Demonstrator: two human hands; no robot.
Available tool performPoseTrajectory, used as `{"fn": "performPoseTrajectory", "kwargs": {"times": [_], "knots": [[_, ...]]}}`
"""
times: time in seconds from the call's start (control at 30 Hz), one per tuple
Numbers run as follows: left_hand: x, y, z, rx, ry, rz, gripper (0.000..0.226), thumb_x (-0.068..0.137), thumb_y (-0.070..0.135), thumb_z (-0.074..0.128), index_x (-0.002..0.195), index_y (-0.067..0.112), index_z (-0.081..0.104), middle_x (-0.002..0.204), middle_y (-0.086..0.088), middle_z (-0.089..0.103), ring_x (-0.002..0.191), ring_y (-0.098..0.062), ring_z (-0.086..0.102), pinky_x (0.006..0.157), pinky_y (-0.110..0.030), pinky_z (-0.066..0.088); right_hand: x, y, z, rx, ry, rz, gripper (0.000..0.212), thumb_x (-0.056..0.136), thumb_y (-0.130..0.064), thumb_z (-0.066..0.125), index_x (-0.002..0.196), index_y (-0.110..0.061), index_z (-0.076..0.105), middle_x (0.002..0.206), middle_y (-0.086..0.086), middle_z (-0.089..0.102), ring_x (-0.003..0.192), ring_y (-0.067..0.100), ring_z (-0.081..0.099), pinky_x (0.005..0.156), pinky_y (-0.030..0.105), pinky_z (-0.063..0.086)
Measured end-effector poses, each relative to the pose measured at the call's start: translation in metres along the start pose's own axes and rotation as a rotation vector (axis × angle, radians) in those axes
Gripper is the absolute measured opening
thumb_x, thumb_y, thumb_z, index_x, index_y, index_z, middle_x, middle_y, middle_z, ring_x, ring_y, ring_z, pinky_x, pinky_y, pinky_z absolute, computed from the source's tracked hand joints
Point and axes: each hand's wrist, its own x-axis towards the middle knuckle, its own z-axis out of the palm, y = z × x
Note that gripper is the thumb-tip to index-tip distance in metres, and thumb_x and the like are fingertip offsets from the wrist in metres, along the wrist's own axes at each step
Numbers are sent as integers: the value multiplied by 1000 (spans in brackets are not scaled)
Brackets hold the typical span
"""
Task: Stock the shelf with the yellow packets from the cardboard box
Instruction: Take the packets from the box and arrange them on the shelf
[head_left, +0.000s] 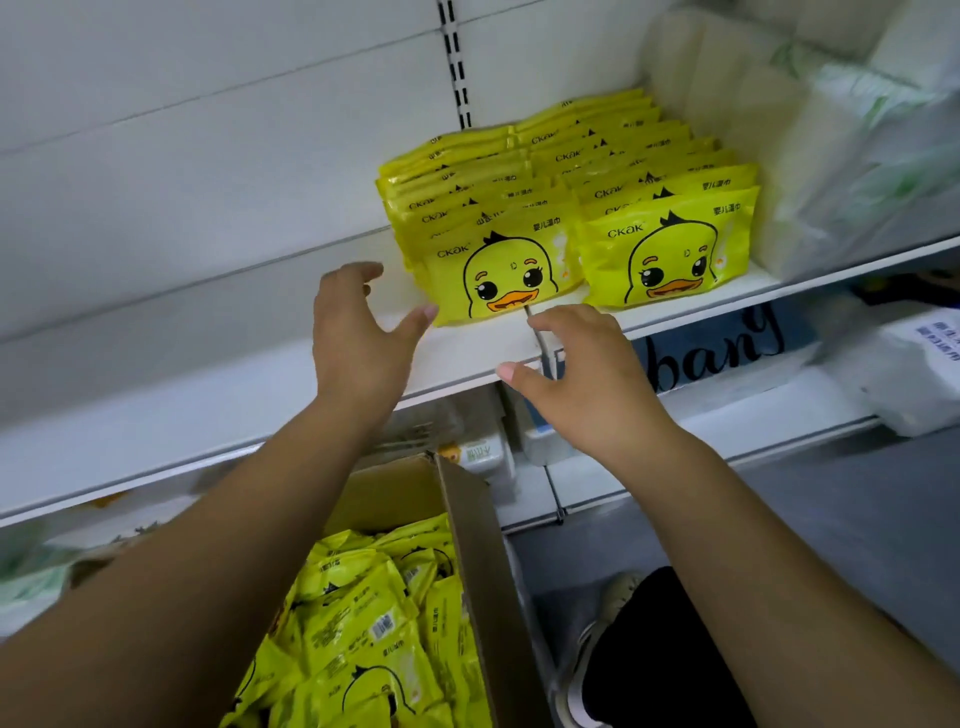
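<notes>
Yellow duck-print plastic packets (498, 280) are standing upright in two rows on the white shelf board (234, 332), faces toward the camera, each packet's long axis running left to right along the shelf and each row running front to back toward the rear panel. Both hands are being held up at the shelf's front edge, directly before the left-hand row. The left hand (358, 332) is reaching over the board with fingers spread wide and holding nothing; its thumb tip is lying at the lower left corner of the front packet, though whether it is touching cannot be told. The right hand (582, 374) is hovering just in front of the shelf lip, below the gap between the two rows, fingers loosely arched apart and likewise empty. Further loose packets (374, 613) are lying heaped at mixed angles in the brown cardboard box (478, 571), which is sitting well below the shelf and beneath the left forearm. Judged from this layout, the left hand is lying nearer both the row's corner and the box, so any return for fresh stock is calling for a downward reach on that side.
</notes>
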Motion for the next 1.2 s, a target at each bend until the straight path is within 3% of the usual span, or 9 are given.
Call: {"fn": "performPoseTrajectory", "kwargs": {"times": [0.13,0.3,0.4,0.6,0.7,0.8,0.9,1.07,1.2], "knots": [[-41,-27,-37,24,-40,-68,56,90,42,75,137,17,55,139,0,56,132,-17,50,102,-26,36,-25,-16,13,71,-81,-56,55,90,-42,71,138,-21,54,139,-5,53,133,13,40,98,18,28],[-116,-80,-104,149,-99,-148,52,90,40,76,133,16,58,136,-2,59,130,-20,51,101,-30,38,-73,-54,51,134,-294,-106,51,88,-41,73,133,-24,59,133,-7,60,123,10,53,100,25,40],[-162,-120,-142,290,-122,-176,50,91,43,74,129,13,61,132,-7,61,125,-28,55,102,-40,44,-102,-69,91,165,-495,-76,47,86,-38,76,128,-20,64,127,-6,65,118,9,59,98,26,45],[-250,-193,-198,494,-93,-329,67,89,61,53,127,6,62,140,-16,56,127,-38,53,103,-53,46,-143,-70,178,-150,-875,-71,48,85,-47,75,119,-15,67,120,1,66,112,19,61,86,26,46],[-293,-220,-215,500,-48,-428,80,88,65,46,139,3,51,147,-22,48,130,-43,49,104,-56,44,-165,-65,215,-308,-1017,-85,51,86,-52,72,122,-16,66,126,4,65,116,23,59,91,31,49],[-325,-236,-222,454,-54,-487,88,89,68,42,156,12,33,153,-21,43,134,-42,46,104,-55,43,-178,-63,242,-380,-1069,-104,62,87,-54,70,135,-16,57,141,6,57,128,26,53,101,33,45],[-336,-240,-222,389,-28,-537,78,97,63,44,162,24,23,154,-12,44,133,-37,49,96,-52,47,-183,-66,263,-437,-1092,-88,71,88,-58,67,141,-14,50,145,9,53,131,28,51,102,35,45],[-335,-248,-225,364,-29,-579,71,101,56,45,162,30,19,147,-7,49,128,-33,52,90,-49,47,-200,-65,289,-676,-1097,-172,78,82,-60,71,136,-9,46,135,14,54,122,33,53,93,38,47],[-335,-249,-224,368,-46,-587,71,101,56,43,162,29,19,143,-9,50,125,-34,53,86,-50,47,-193,-82,295,-783,-1185,-138,72,81,-52,77,130,-3,56,130,14,61,119,31,57,91,34,48]]}}
